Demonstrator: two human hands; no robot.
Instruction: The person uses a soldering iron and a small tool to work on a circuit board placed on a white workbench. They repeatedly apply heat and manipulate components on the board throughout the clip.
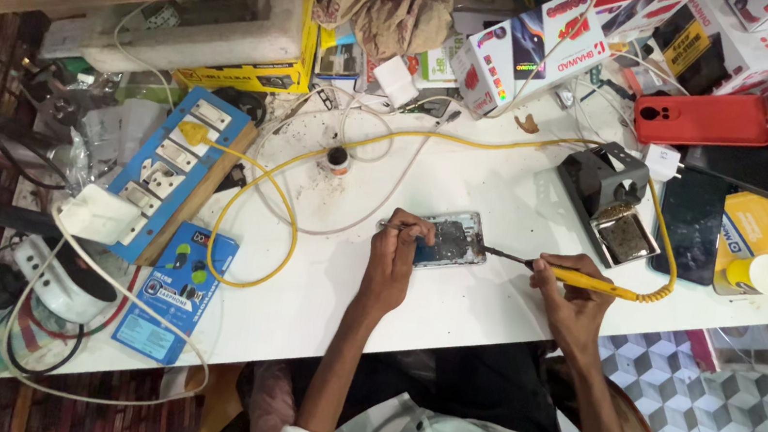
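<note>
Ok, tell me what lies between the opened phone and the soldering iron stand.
In the head view, only bare white table separates the opened phone from the soldering iron stand; the iron's dark tip runs just below that stretch.

A single head-worn camera looks steeply down from above the near edge of a white workbench (450,312), taking in its full width.

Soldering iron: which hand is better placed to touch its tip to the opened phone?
Right. The right hand grips the yellow soldering iron, tip at the opened phone. The left hand holds tweezers over it.
</note>
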